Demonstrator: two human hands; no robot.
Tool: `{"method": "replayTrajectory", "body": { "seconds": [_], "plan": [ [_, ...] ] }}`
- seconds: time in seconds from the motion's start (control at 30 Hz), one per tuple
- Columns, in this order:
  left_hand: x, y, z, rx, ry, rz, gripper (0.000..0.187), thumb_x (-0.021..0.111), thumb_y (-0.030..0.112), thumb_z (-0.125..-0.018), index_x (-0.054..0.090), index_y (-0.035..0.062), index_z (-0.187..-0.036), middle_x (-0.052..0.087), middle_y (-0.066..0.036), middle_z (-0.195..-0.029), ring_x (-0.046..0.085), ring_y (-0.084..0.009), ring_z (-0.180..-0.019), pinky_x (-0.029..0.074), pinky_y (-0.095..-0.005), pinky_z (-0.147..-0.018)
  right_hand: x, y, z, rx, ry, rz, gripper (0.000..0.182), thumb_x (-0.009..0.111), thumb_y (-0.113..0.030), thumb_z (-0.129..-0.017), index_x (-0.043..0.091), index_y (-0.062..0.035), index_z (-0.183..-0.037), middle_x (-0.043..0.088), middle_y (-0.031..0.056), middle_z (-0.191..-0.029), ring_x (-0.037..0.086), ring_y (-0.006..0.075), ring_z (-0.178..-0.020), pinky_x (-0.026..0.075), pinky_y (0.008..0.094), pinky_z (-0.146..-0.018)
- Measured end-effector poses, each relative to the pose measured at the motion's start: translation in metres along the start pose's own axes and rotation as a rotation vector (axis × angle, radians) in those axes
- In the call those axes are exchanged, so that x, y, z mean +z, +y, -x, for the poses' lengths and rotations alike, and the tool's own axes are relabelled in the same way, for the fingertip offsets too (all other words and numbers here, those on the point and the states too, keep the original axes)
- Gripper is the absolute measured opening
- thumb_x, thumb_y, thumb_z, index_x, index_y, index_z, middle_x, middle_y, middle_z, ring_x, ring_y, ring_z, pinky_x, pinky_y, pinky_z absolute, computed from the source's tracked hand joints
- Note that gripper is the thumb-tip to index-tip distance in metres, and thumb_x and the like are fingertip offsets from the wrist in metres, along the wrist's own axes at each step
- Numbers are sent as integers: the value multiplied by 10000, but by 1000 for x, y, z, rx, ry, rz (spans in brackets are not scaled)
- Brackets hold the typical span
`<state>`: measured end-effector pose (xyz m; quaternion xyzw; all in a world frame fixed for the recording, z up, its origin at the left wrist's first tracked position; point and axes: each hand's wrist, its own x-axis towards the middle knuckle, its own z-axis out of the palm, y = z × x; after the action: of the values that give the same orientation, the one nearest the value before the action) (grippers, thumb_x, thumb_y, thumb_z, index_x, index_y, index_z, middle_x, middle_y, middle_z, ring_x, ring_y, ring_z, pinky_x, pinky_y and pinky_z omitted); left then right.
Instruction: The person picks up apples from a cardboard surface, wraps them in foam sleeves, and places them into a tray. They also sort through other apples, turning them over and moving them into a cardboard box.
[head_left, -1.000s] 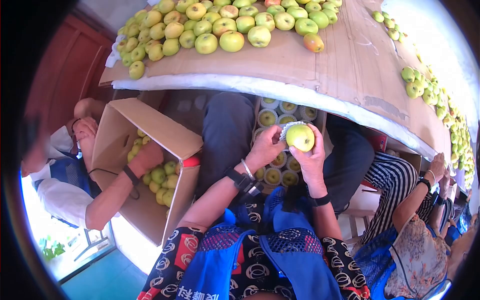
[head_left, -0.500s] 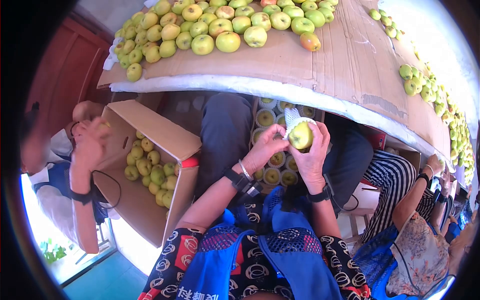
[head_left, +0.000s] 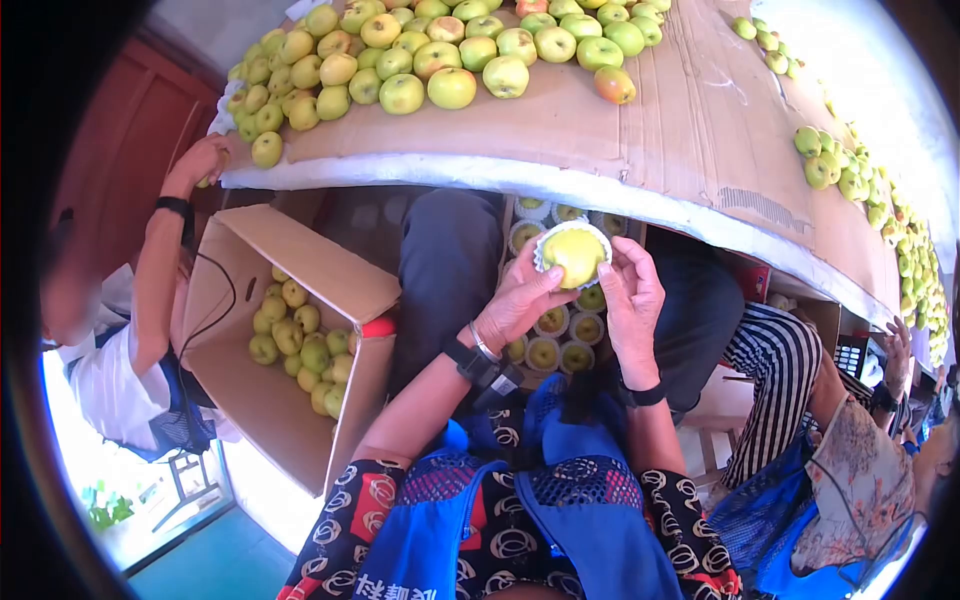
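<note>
A yellow-green apple (head_left: 574,256) in a white foam net is held up in front of me, above the box between my knees. My left hand (head_left: 522,300) grips its lower left side, with thumb and fingers closed on the net. My right hand (head_left: 636,300) is at the apple's right side, fingers apart and curved, the thumb close to the net. Under my hands, netted apples (head_left: 543,353) lie in rows in the box. Part of that box is hidden by my hands and the apple.
Many loose apples (head_left: 452,88) lie on the cardboard-covered table (head_left: 700,150). An open carton (head_left: 340,262) of apples stands at the left. A co-worker's arm (head_left: 152,290) reaches to the table edge there. Another person in striped trousers (head_left: 775,385) sits at the right.
The foam net now sits around the apple, its loose end no longer sticking up. The apple has moved slightly left and up, and my right hand has opened away from it. The left co-worker's hand has moved to the table.
</note>
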<state>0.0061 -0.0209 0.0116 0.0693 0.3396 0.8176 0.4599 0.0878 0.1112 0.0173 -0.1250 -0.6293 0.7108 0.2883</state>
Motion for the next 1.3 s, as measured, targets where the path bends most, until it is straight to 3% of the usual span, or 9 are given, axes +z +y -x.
{"method": "replayTrajectory", "body": {
  "seconds": [0.07,0.2,0.43,0.7,0.93,1.0,1.1,1.2,1.3],
  "plan": [
    [4,-1,2,63,-58,-22,673,623,194,-824,228,140,-1366,366,-49,-1332,370,-204,-1239,367,-440,-983,-3,2,1,32,4,11,270,567,8,-837,512,8,-1101,507,60,-1111,509,129,-1018,411,251,-880],
    [2,0,2,36,-75,-45,686,634,158,-815,224,134,-1365,351,-51,-1341,379,-210,-1233,388,-428,-972,-10,7,-1,183,42,-40,138,560,-6,-848,565,15,-984,548,35,-1004,537,90,-903,423,215,-807],
    [1,-8,1,64,-12,-68,651,620,115,-825,241,158,-1352,372,-53,-1316,399,-203,-1207,395,-406,-965,2,5,4,-11,112,218,80,555,-5,-851,557,-4,-931,556,25,-900,525,65,-838,435,205,-744],
    [-2,-8,0,99,64,-46,585,582,107,-853,251,152,-1333,390,-66,-1291,412,-210,-1191,387,-424,-968,15,-3,3,-261,44,520,111,590,10,-781,573,-28,-884,557,114,-808,561,262,-758,453,310,-688],
    [-4,-10,-1,92,81,-15,581,602,70,-832,262,142,-1298,415,-71,-1248,427,-189,-1165,402,-395,-954,17,0,0,-331,-53,561,88,590,-2,-785,566,-27,-866,553,105,-830,550,236,-773,446,314,-719],
    [-7,-11,-1,64,106,-19,593,619,50,-816,269,138,-1287,419,-71,-1237,429,-180,-1157,404,-375,-951,19,5,0,-220,15,396,131,602,-21,-779,544,-33,-895,542,104,-866,545,218,-794,441,307,-733],
    [-6,-10,-4,158,133,-151,664,661,0,-762,266,115,-1284,417,-75,-1226,430,-166,-1141,402,-331,-947,20,-6,-1,-72,42,318,194,624,-59,-772,516,-41,-932,529,100,-886,542,206,-799,438,307,-741],
    [-1,-7,-9,449,143,-550,820,731,-11,-644,234,52,-1292,396,-107,-1204,444,-198,-1112,412,-317,-930,18,-16,-8,-93,-61,522,305,657,-89,-751,514,-45,-1017,531,108,-855,548,224,-771,450,315,-704],
    [-5,-6,-8,480,157,-724,824,730,-18,-625,247,50,-1289,409,-120,-1196,446,-204,-1114,410,-324,-930,11,-7,-11,-51,-119,598,286,657,-71,-746,561,-46,-1015,540,116,-837,562,234,-747,456,319,-649]
  ]
}}
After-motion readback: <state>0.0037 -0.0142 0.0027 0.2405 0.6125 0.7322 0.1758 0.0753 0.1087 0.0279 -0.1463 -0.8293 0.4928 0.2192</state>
